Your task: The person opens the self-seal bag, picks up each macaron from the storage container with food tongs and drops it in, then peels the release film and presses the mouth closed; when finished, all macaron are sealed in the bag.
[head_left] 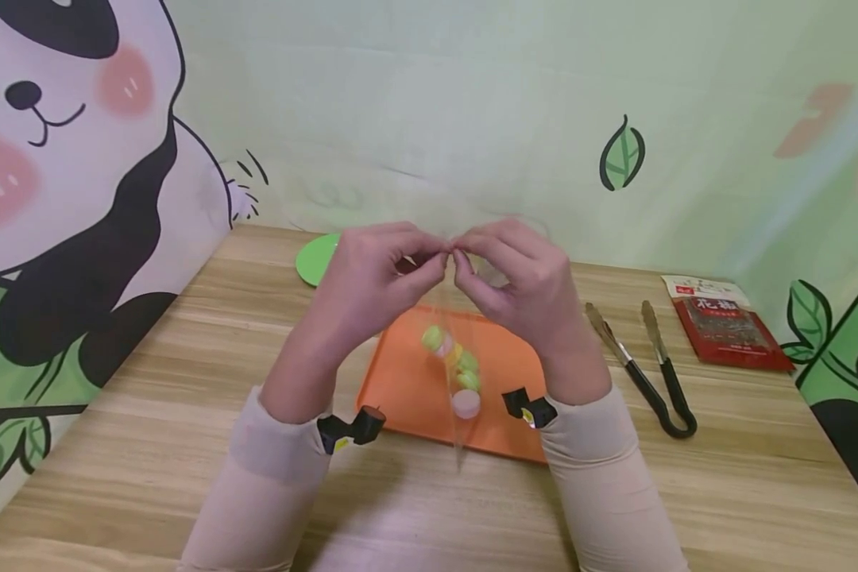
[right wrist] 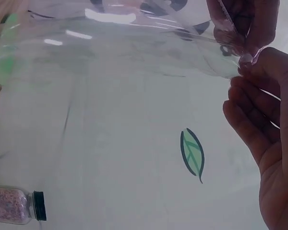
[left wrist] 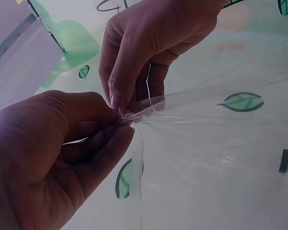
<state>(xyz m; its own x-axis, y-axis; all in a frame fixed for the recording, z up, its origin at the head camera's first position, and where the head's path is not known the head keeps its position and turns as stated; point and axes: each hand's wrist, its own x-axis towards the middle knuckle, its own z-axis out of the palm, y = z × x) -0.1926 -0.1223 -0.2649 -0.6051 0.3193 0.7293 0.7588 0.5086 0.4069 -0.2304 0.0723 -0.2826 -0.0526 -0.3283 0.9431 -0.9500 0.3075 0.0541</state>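
Note:
A clear plastic bag (left wrist: 206, 153) hangs from the fingertips of both hands, its edge gathered into folds where they meet. My left hand (head_left: 379, 278) pinches the film between thumb and fingers. Right beside it, my right hand (head_left: 518, 274) pinches the same spot, fingertips nearly touching the left ones. Below the hands, the thin film overlaps an orange tray (head_left: 407, 389). A line of small round pieces in green, yellow and pale pink (head_left: 468, 362) shows over the tray, with a pale pink disc (head_left: 466, 403) at the near end.
Black-handled tongs (head_left: 658, 389) lie right of the tray, spread apart. Farther right is a red packet (head_left: 732, 326). A green round item (head_left: 318, 259) sits behind the left hand. In the right wrist view, a small bottle of pink granules (right wrist: 9, 205) has a dark cap. A printed wall stands behind.

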